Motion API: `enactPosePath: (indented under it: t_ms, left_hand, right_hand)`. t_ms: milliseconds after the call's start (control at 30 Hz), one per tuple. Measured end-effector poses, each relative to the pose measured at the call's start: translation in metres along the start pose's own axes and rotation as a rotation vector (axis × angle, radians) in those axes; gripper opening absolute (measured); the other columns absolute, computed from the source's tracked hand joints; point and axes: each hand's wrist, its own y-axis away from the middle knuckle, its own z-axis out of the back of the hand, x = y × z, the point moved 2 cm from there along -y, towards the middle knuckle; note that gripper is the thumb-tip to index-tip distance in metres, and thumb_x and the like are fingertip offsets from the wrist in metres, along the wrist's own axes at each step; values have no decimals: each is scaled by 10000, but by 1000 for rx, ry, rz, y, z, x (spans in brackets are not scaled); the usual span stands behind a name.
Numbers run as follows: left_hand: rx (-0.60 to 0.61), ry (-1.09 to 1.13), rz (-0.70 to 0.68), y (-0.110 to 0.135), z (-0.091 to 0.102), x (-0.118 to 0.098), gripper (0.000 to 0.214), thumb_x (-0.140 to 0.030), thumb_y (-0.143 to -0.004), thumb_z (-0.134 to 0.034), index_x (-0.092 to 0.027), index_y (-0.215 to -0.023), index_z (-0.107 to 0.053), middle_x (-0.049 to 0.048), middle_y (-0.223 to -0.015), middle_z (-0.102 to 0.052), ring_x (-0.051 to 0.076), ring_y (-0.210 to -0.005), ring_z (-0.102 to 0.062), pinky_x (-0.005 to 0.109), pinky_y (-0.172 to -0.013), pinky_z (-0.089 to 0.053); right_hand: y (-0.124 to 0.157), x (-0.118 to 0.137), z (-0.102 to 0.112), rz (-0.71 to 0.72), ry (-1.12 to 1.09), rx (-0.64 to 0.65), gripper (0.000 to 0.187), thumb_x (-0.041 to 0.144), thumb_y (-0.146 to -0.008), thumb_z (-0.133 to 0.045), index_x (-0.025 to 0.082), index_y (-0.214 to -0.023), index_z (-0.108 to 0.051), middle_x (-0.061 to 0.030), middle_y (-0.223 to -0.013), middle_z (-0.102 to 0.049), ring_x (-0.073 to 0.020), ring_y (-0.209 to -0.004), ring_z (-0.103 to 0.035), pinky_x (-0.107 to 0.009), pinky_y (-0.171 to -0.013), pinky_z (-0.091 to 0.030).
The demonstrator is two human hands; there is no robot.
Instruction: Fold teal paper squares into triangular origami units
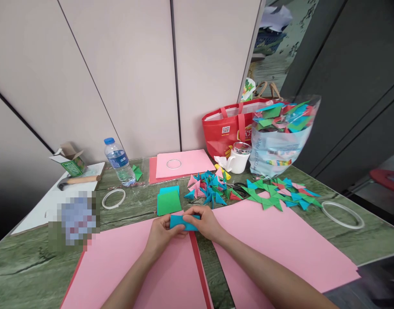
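Note:
Both hands grip one folded strip of blue paper (185, 222) over the near middle of the table. My left hand (163, 231) pinches its left end, thumb on the front. At the right end, my right hand (207, 221) holds it with the thumb pressed on its face and the fingers along the top. Just behind the hands lies a small stack of green and blue paper squares (169, 202). To its right is a heap of folded pink, blue and green paper pieces (208, 189). Large pink sheets (129, 262) lie beneath my forearms.
Behind stand a water bottle (120, 163), a white mug (239, 159), a red bag (218, 128) and a clear bag of folded pieces (277, 146). Joined paper stars (268, 195) and a white ring (343, 215) lie right. At left are a hammer-like tool (79, 181) and another ring (113, 199).

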Motion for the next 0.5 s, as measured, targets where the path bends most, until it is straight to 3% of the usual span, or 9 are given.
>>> enactPosePath:
  t_ms: [167, 300, 500]
  left_hand:
    - [-9, 70, 8, -1, 0, 2, 217, -257, -534, -721, -140, -670, -599, 3, -596, -687, 203, -576, -656, 334, -574, -546]
    - [60, 63, 5, -1, 2, 2, 245, -280, -577, -698, -131, -755, -621, 35, -681, -707, 208, -630, -661, 339, -613, -540]
    - [93, 27, 8, 1, 3, 3, 209, -308, -606, -670, -126, -694, -617, 39, -582, -688, 226, -602, -656, 362, -609, -532]
  right_hand:
    - [0, 6, 2, -6, 32, -3, 110, 234, -699, -592, 150, -663, -653, -25, -666, -651, -151, -645, -576, -245, -606, -433]
    - [-2, 4, 5, -12, 18, 12, 131, 262, -698, -590, 152, -667, -653, -26, -679, -659, -155, -654, -583, -250, -613, -442]
    - [-5, 0, 7, -25, -2, 26, 155, 282, -688, -599, 137, -667, -651, -35, -673, -659, -157, -647, -584, -251, -604, -446]
